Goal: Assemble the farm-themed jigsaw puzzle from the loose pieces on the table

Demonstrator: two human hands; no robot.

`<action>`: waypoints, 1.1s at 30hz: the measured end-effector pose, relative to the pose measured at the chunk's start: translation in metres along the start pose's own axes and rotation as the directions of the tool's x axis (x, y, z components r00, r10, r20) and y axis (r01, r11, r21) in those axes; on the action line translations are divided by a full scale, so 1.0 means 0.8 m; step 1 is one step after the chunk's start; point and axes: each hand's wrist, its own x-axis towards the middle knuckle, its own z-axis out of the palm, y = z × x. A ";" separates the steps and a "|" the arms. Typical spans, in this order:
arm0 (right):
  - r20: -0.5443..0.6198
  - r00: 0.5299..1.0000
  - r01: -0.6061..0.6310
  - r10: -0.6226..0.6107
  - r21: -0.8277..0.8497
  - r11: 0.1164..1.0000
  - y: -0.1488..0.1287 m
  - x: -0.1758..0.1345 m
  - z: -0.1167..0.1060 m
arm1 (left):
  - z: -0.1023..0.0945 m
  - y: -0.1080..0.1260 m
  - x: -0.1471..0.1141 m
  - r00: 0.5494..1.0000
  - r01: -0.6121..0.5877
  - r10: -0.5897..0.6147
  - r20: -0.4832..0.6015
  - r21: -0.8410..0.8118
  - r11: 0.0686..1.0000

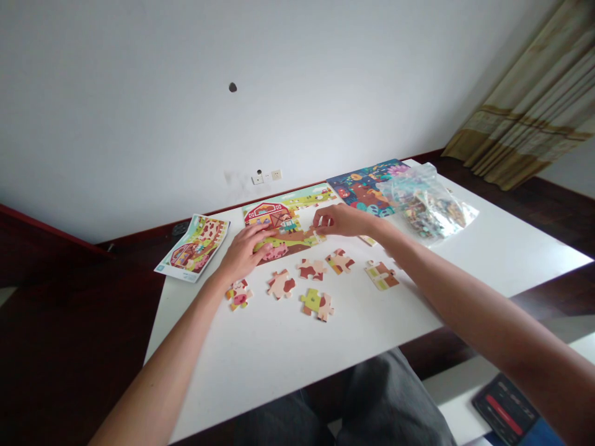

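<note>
A partly assembled farm jigsaw puzzle with a red barn lies on the white table. Flat on its left lower edge rests my left hand, fingers spread and holding nothing. At the puzzle's right side, my right hand has its fingertips closed on a small puzzle piece, mostly covered by the fingers. Loose pieces lie nearer to me: a cow-face piece, a brown-spotted piece, a green-and-cream piece, a brown-and-green piece and several others. One more piece sits partly hidden under my right forearm.
A printed picture sheet of the farm scene lies at the table's left edge. Behind my right hand are a dark blue sea-scene puzzle and a clear plastic bag full of pieces. A wall runs behind the table.
</note>
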 end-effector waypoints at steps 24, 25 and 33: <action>-0.114 0.973 0.194 -0.201 -0.068 0.979 -0.008 0.007 0.029 | -0.001 0.002 0.000 1.000 0.001 -0.001 0.007 0.001 1.000; -0.113 0.973 0.192 -0.199 -0.067 0.979 -0.008 0.007 0.029 | -0.001 0.001 0.000 1.000 0.001 -0.001 0.008 0.003 1.000; -0.107 0.978 0.169 -0.177 -0.077 0.983 -0.009 0.007 0.029 | -0.001 0.000 0.000 1.000 -0.001 0.001 0.007 0.000 1.000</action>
